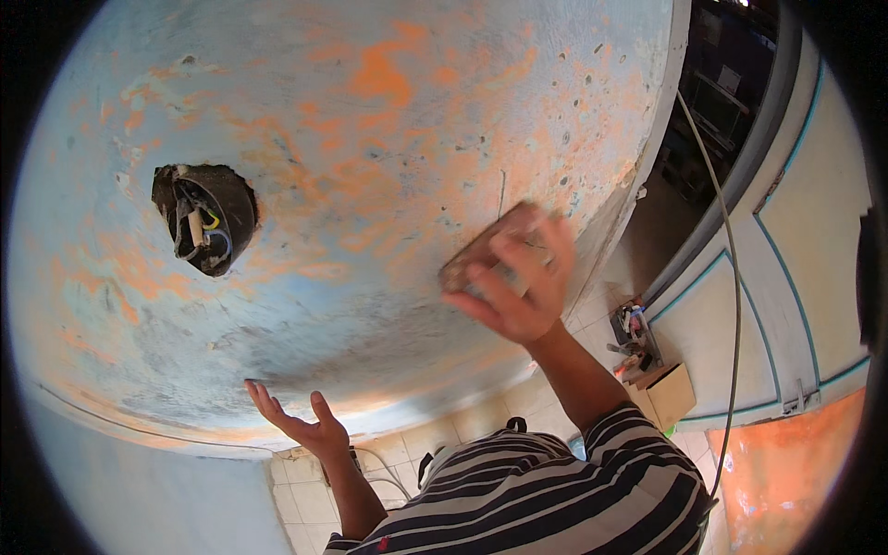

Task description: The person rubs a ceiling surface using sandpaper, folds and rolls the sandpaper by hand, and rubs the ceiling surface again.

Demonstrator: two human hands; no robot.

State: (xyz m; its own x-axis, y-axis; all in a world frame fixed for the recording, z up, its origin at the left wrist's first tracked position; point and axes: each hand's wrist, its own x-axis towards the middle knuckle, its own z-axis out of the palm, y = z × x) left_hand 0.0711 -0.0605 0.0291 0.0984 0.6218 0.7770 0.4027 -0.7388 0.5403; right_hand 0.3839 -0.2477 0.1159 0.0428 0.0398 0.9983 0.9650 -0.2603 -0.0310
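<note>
A patchy blue, grey and orange wall fills most of the view. My right hand, slightly blurred, grips a flat brownish sanding block against it, right of centre. Lower down, my left hand has its fingers spread and holds nothing; its fingertips are at the wall, though contact cannot be told. Left of the block, a rough hole holds a dark round electrical box with loose wires inside. Small pits and a short vertical crack mark the wall near the block.
A cable hangs at the right in front of a panelled door and dark doorway. A tool-filled container and a cardboard box stand on the tiled floor. Another cable runs along the wall's lower left.
</note>
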